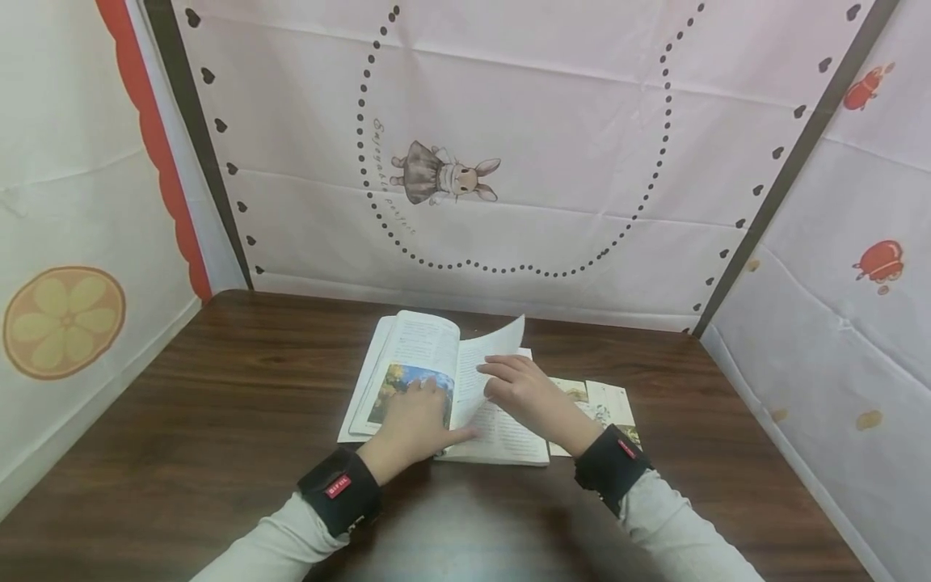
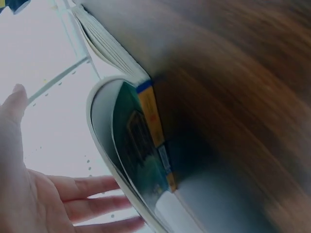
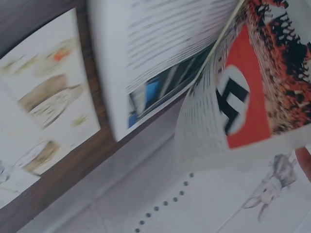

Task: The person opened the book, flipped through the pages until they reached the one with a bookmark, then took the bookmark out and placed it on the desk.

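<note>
A thick paperback book [image 1: 429, 335] lies spread on the table, its left part bulging in a curve with a colour picture on it. My left hand [image 1: 414, 420] rests on that picture page, fingers spread and thumb toward the spine. In the left wrist view the hand [image 2: 53, 194] lies along the curved cover. On the right side a loose page [image 1: 494, 343] stands half raised. My right hand [image 1: 531, 396] is against it, fingers pointing left and fairly straight. The page's printed photo [image 3: 286, 82] shows a crowd and a red flag; one fingertip [image 3: 304, 162] shows at its edge.
Illustrated cards or sheets [image 1: 611, 404] lie right of the book, partly under the right forearm; they also appear in the right wrist view. The brown wooden table [image 1: 218, 388] meets patterned cloth walls [image 1: 553, 186] behind and at both sides.
</note>
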`<control>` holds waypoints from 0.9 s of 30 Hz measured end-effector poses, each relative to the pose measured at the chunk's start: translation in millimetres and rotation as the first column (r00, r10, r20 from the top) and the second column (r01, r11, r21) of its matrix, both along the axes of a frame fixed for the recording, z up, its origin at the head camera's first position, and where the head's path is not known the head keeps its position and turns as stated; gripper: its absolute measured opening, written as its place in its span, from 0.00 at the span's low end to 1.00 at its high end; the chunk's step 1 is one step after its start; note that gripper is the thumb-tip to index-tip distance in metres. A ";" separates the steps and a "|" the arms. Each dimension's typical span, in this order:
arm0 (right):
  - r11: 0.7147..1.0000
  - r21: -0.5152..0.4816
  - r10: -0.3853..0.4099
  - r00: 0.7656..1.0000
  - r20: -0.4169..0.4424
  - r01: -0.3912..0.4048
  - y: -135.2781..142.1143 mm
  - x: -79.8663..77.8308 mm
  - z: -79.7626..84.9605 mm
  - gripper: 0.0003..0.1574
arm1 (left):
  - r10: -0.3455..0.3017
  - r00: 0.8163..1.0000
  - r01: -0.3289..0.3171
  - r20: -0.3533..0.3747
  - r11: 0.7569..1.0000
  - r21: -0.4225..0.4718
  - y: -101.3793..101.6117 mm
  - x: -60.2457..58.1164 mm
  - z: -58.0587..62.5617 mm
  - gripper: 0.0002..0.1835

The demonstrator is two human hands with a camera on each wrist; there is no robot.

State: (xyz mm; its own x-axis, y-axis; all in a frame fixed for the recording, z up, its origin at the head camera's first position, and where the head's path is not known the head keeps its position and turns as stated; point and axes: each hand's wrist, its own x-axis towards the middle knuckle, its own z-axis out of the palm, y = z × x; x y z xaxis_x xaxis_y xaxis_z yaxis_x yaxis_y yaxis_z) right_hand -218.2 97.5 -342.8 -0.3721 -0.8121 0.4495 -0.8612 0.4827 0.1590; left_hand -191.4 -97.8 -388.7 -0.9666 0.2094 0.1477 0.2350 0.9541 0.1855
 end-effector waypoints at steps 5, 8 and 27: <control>0.997 -0.071 0.017 0.996 -0.083 -0.022 -5.9 2.0 -1.6 0.11 | -0.001 0.999 0.000 -0.051 1.000 -0.013 5.8 0.6 -0.3 0.35; 0.993 -0.118 -0.025 0.996 -0.085 0.015 -5.4 1.0 -1.8 0.12 | -0.006 0.995 0.008 -0.095 1.000 0.016 6.4 0.4 -0.4 0.25; 0.884 0.381 -0.459 0.660 0.595 0.271 38.0 -5.3 -34.5 0.52 | 0.202 0.979 -0.145 -0.021 0.771 0.621 -60.5 -1.7 16.4 0.26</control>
